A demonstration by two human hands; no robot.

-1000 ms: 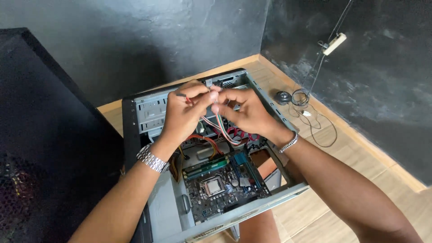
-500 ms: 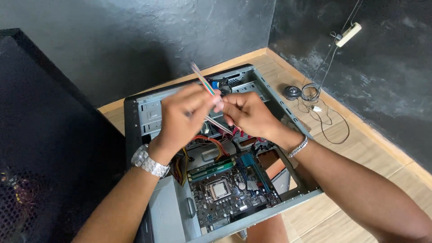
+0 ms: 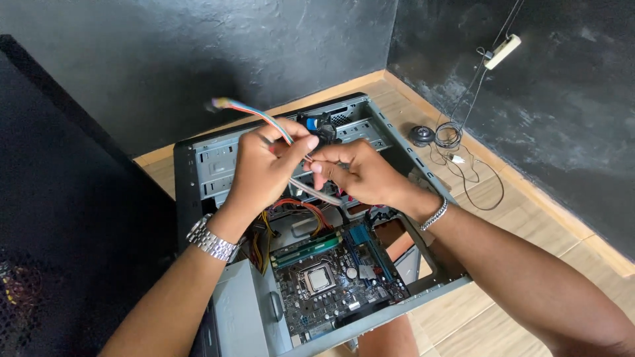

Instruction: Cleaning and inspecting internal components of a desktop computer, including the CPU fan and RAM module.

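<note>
While both hands worked above the open computer case (image 3: 198, 165), left hand (image 3: 264, 168) pinched the multicoloured ribbon cable (image 3: 254, 114), right hand (image 3: 360, 175) gripped its lower run; looked mid-untangling, next likely needs feeding slack carefully past motherboard (image 3: 331, 284) below

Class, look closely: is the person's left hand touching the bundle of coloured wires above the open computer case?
Touching. The head view shows the left hand closed around the coloured wire bundle, whose end sticks out past the thumb, above the computer case.
</note>
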